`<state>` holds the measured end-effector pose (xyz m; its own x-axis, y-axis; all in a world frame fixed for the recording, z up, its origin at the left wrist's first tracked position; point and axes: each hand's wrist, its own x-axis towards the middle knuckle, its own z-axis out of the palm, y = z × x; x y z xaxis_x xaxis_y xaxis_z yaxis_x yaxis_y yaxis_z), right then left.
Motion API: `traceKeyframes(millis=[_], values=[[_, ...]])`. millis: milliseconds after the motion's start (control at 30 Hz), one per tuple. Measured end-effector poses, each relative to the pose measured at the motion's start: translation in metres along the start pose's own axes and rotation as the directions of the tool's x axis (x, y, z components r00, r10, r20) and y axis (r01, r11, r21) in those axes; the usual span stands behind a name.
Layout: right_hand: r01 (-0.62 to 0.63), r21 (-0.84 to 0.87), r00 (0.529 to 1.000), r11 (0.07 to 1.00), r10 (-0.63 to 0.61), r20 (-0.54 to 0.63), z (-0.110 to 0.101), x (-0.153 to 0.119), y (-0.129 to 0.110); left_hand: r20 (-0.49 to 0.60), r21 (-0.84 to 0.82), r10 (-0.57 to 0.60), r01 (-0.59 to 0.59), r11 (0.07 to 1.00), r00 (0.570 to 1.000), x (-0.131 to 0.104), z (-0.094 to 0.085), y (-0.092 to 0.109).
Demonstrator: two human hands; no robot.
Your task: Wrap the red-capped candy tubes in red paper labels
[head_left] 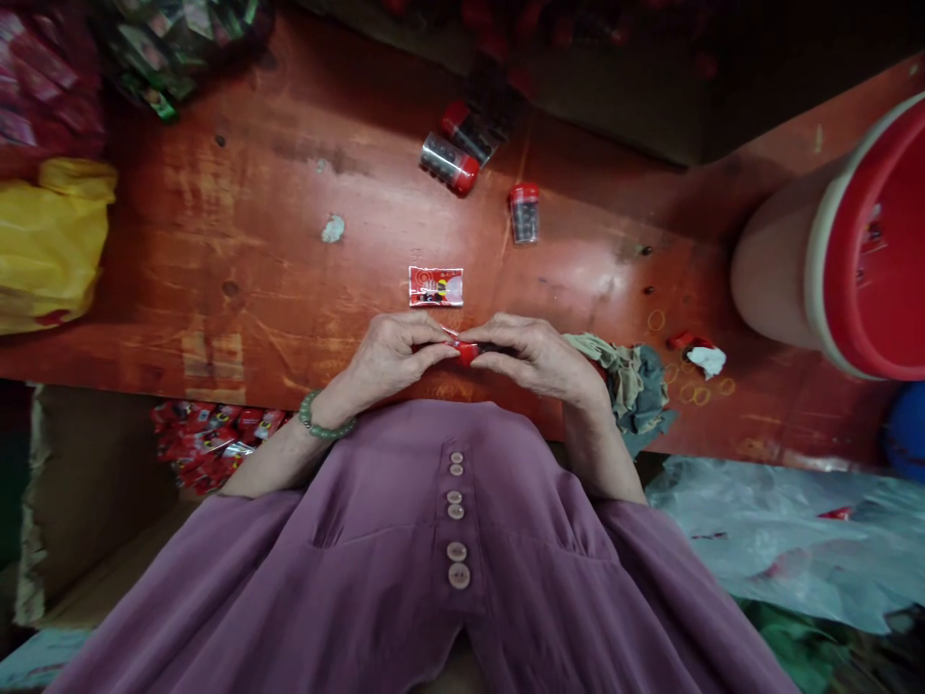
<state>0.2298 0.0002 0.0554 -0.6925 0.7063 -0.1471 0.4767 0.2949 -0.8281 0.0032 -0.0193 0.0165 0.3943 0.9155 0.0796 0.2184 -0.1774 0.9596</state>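
Note:
Both hands meet at the near edge of the red-brown table (289, 280). My left hand (397, 357), with a green bead bracelet above its wrist, pinches the left end of a small container with a red cap (467, 353). From the other side, my right hand (531, 357) grips its dark end. A bit of clear or shiny wrapping shows near the left fingertips. Just beyond the hands lies a flat red printed packet (436, 287). Farther off are small clear jars with red caps, one (524, 213) standing apart from a pair (449, 165).
A large white tub with a red inside (780, 260) is at the right. Crumpled cloths (636, 386) lie beside my right wrist. Yellow (50, 251) and green (180, 48) bags sit at the left. Below them, a cardboard box (93, 501) is near red packets (209, 439).

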Motion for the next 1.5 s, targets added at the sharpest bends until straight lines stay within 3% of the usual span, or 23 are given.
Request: traceKeyframes(millis=[233,467,633,800,933,1033,1133,1200,1333,1400,1433,1500], values=[[0.009,0.031,0.993,0.999,-0.013,0.12,-0.004,0.006,0.003,0.114,-0.123,-0.164,0.178,0.976,0.98,0.003,0.001,-0.001],[0.011,0.19,0.999,0.982,-0.004,-0.036,0.001,0.009,0.007,0.272,-0.296,-0.299,0.375,0.878,0.915,0.015,-0.006,-0.003],[-0.112,0.474,0.964,0.874,0.212,-0.163,0.01,0.009,0.009,0.161,-0.48,-0.297,0.337,0.81,0.941,0.016,-0.008,-0.009],[-0.109,0.661,0.924,0.743,0.321,-0.209,0.023,0.017,0.013,0.118,-0.58,-0.316,0.324,0.747,0.941,0.009,0.01,-0.015],[-0.092,0.593,0.924,0.8,0.291,-0.25,0.029,0.021,0.014,0.004,-0.652,-0.434,0.331,0.682,0.901,0.007,0.026,-0.016],[-0.042,0.337,0.904,0.941,0.18,-0.388,0.034,0.02,0.013,-0.037,-0.705,-0.533,0.356,0.614,0.846,0.008,0.031,-0.009],[0.027,0.075,0.852,0.997,0.017,-0.524,0.043,0.018,0.011,-0.038,-0.747,-0.603,0.378,0.547,0.797,0.01,0.032,-0.001],[0.031,0.1,0.805,0.994,0.035,-0.592,0.051,0.018,0.009,-0.025,-0.76,-0.62,0.388,0.522,0.785,0.01,0.032,0.002],[-0.016,0.434,0.753,0.901,0.296,-0.588,0.068,0.023,0.007,-0.003,-0.749,-0.621,0.41,0.521,0.783,0.011,0.033,0.005],[-0.01,0.418,0.73,0.908,0.293,-0.618,0.07,0.023,0.005,-0.037,-0.756,-0.62,0.384,0.53,0.784,0.011,0.033,0.006],[-0.004,0.363,0.735,0.932,0.249,-0.631,0.07,0.023,0.004,-0.066,-0.765,-0.62,0.359,0.535,0.782,0.011,0.033,0.006],[-0.001,0.273,0.795,0.962,0.166,-0.584,0.065,0.02,0.002,-0.12,-0.779,-0.618,0.312,0.544,0.777,0.011,0.031,0.007]])
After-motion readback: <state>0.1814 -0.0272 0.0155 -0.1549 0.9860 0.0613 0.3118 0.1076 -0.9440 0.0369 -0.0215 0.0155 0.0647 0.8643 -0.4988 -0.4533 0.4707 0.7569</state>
